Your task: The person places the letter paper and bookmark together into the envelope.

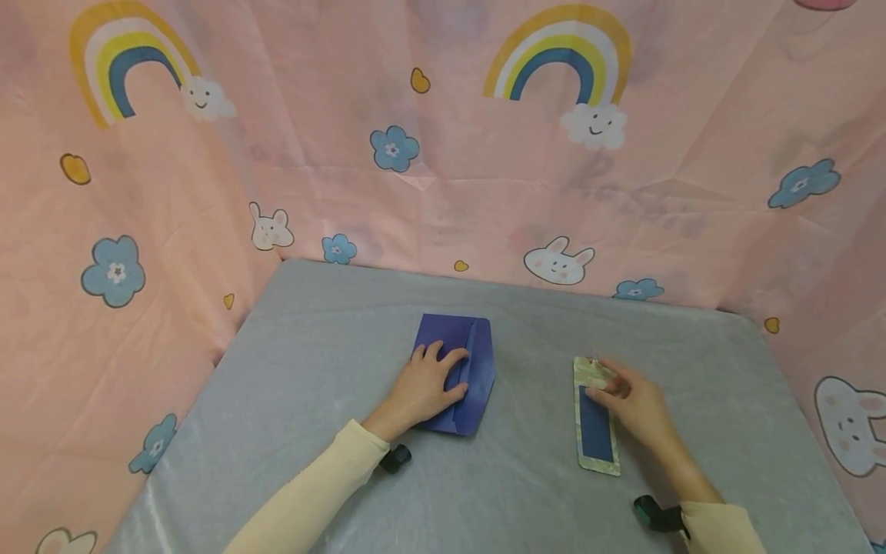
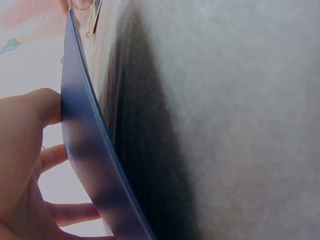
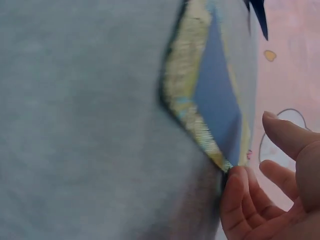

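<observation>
A dark blue envelope (image 1: 477,385) lies near the middle of the table, its flap spread out to the right. Over its face my left hand (image 1: 422,388) rests with fingers spread, thumb and fingertips on the same side. In the left wrist view a dark shadow shows below the edge of the envelope (image 2: 87,125). Off to the right is a long flat card (image 1: 597,435) with a yellow-green patterned border and a dark blue panel. Fingertips of my right hand (image 3: 275,200) touch one end of the card (image 3: 217,90), while the thumb stands apart from it.
Grey cloth covers the table (image 1: 526,492). A pink curtain (image 1: 311,115) printed with rainbows, rabbits and flowers rises behind and at both sides. Small black devices sit at the left wrist (image 1: 396,459) and the right wrist (image 1: 656,514).
</observation>
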Available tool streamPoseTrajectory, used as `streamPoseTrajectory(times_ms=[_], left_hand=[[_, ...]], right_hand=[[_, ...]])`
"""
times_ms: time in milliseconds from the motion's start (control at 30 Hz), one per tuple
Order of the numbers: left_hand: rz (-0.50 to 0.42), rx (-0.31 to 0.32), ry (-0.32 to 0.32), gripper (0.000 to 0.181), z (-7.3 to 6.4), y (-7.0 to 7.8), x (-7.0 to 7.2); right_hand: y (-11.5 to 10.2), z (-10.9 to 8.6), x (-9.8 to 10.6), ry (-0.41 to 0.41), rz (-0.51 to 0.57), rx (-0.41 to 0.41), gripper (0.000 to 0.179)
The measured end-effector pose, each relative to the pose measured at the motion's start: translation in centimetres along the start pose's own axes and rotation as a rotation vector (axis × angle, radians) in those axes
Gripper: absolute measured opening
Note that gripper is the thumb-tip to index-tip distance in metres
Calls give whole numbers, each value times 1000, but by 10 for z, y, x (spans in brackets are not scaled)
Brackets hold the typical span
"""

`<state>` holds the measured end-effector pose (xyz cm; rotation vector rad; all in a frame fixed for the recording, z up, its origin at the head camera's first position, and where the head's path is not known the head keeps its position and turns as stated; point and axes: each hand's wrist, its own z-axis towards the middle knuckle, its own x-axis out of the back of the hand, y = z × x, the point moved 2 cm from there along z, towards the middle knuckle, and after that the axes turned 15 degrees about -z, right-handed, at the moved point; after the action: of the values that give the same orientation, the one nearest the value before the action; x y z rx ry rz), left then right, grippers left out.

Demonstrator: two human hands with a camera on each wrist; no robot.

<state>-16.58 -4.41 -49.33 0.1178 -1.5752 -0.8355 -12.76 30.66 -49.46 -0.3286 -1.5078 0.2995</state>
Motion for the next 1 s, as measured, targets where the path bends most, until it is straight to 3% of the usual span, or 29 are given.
streamPoseTrajectory(times_ms=[167, 467, 800, 1000], left_hand=[[-2, 1, -4, 54, 0, 0, 1], [4, -8, 2, 54, -1, 0, 1], [9, -11, -1, 54, -1, 1, 1], [-1, -11, 0, 54, -1, 1, 1]], right_hand=[[0, -4, -5, -15, -79, -5, 69], [-9, -4, -6, -121, -228, -32, 81], [-8, -3, -6, -93, -183, 34, 69], [-1, -3, -4, -84, -102, 15, 53]])
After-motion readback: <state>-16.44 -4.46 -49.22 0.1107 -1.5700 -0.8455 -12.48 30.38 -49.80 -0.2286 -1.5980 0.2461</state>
